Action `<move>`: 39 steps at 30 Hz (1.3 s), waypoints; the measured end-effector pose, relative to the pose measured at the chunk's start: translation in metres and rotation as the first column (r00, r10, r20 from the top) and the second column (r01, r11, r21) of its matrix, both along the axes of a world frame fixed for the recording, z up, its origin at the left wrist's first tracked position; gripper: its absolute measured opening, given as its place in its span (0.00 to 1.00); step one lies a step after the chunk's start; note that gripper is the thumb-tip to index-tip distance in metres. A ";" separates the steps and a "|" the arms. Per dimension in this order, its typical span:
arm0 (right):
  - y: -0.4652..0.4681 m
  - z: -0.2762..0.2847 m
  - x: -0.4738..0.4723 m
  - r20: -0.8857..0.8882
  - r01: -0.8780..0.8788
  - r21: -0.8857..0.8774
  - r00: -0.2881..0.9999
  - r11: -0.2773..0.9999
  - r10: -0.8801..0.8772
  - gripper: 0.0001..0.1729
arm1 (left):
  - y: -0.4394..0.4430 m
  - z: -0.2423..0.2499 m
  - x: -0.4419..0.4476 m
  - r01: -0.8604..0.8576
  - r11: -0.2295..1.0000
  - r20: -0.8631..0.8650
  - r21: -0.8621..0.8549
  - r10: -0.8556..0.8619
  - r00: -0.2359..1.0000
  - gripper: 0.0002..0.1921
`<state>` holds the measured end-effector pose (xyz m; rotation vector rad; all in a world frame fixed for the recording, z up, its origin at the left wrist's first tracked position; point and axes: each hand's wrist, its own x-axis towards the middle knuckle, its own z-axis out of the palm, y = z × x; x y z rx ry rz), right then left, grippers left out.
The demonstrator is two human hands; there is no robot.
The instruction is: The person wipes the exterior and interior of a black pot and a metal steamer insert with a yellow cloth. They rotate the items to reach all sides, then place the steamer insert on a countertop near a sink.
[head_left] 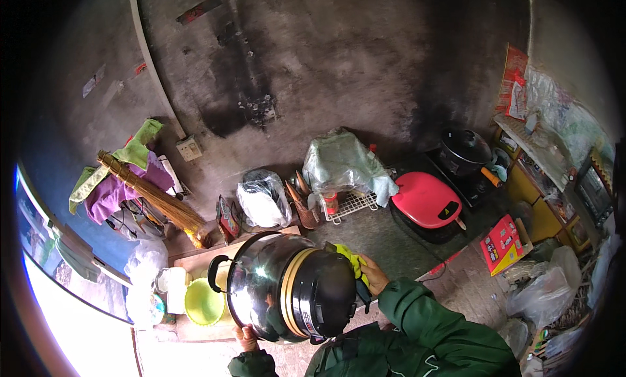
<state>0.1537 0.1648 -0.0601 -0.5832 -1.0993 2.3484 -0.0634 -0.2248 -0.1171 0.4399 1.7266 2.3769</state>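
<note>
A large shiny metal pot [259,279] with black side handles and a black electric base [325,294] lies tilted on its side before me, the base towards the right. My left hand [246,338] grips the near edge of the pot's rim at the lower left. At the right end, my right hand [374,275] holds a yellow-green cloth [348,257] against the black base. Part of the cloth and some fingers are hidden. A yellow-green plastic basin [205,301] stands left of the pot on a wooden board [234,250].
A red electric pan [428,199] lies on the dark counter at the right, with a lidded black pot [464,149] on a stove beyond. Behind stand a wire rack [357,206], a utensil holder [308,216] and a plastic-wrapped item [264,201]. A straw broom [151,193] leans at the left.
</note>
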 end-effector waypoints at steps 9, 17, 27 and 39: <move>0.004 -0.011 -0.015 -0.020 -0.007 0.031 1.000 0.999 0.008 0.20 | 0.006 0.077 -0.004 0.125 0.974 -0.100 -0.188 -0.145 0.984 0.30; -0.005 0.058 -0.031 -0.080 0.190 0.275 0.981 0.942 -0.174 0.16 | 0.042 0.120 -0.041 -0.077 0.972 -0.010 -0.224 0.076 0.997 0.24; -0.043 0.187 -0.051 -0.013 0.016 0.999 0.998 0.050 -0.054 0.17 | 0.060 0.101 -0.046 -0.140 0.983 -0.054 -0.120 0.135 0.989 0.26; -0.148 0.202 -0.040 -0.059 0.164 0.914 0.959 -0.372 0.277 0.11 | 0.056 0.103 -0.057 -0.214 0.959 -0.061 -0.184 0.206 0.977 0.29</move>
